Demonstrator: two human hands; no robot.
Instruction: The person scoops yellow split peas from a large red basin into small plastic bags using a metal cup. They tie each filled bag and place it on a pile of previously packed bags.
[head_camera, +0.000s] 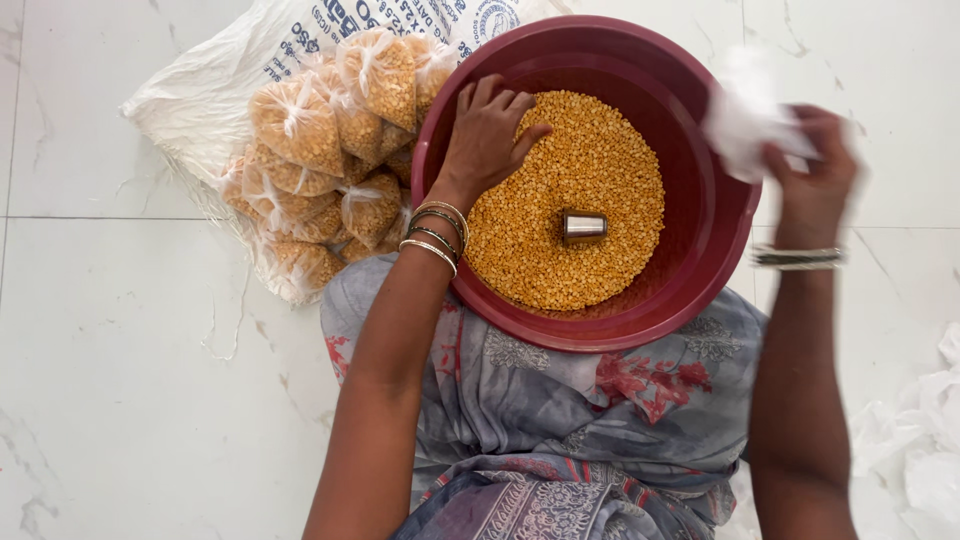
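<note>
Likely home or small shop back room, used for packing food by hand. Signs: work done seated on white marble-tiled floor (120, 380), no bench. Big maroon plastic tub (700, 250) of yellow split lentils (590, 170), steel measuring cup (583, 227) inside. Tied lentil packets (330, 150) heaped on woven sack (200, 90). Loose clear bags (920, 440) nearby.
</note>
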